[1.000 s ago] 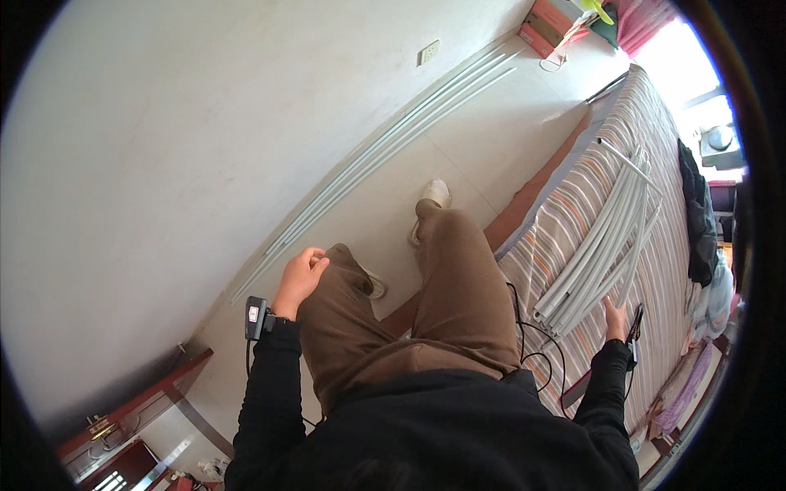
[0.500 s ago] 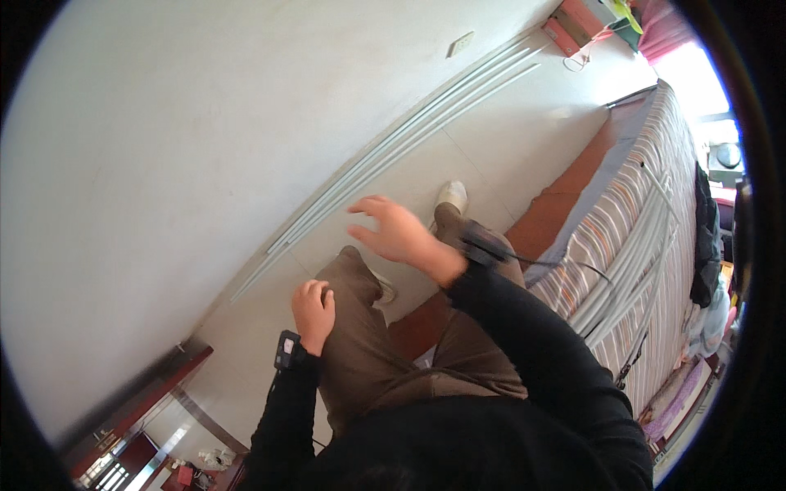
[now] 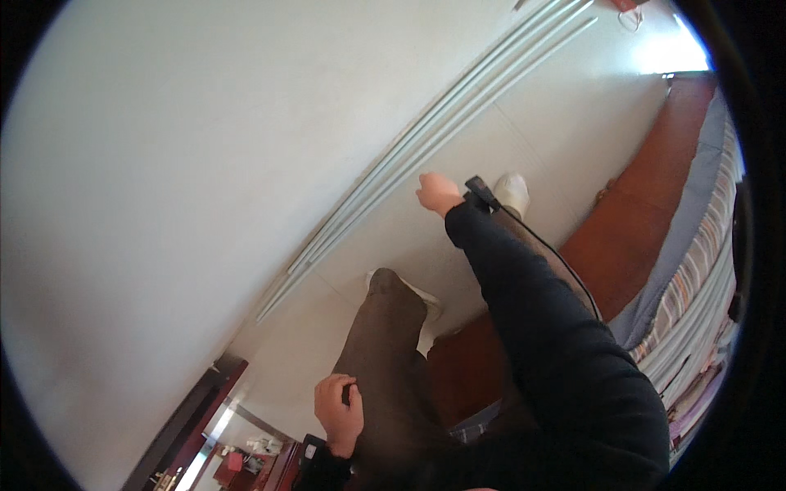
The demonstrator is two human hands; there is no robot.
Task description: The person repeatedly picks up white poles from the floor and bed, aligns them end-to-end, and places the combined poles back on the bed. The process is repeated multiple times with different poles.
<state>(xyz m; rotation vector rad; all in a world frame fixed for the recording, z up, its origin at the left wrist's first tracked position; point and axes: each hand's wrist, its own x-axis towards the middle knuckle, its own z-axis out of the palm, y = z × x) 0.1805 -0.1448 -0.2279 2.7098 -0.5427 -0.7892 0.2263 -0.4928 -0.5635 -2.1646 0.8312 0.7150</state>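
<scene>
My right hand [image 3: 439,193] is stretched forward above the floor, beside a bundle of long pale pipes [image 3: 446,123] lying along the foot of the wall. Its fingers curl inward and are partly hidden; whether it holds anything does not show, and no contact with the pipes can be made out. My left hand [image 3: 337,409] rests against my brown-trousered leg [image 3: 381,335], fingers bent and thumb curled toward them. A dark spot between thumb and forefinger is too small to identify. Each wrist carries a black device; a cable [image 3: 557,258] trails from the right one.
On the right stands a bed with a red-brown side panel [image 3: 647,196] and a striped cover [image 3: 696,262]; more pale tubes [image 3: 688,335] lie on it. A white wall [image 3: 205,164] fills the left. Dark red furniture [image 3: 233,380] stands at lower left.
My right hand has gone from spread fingers to curled ones. It has extended farther from my body, close to the pipes. My left hand stays on my leg; the view has shifted.
</scene>
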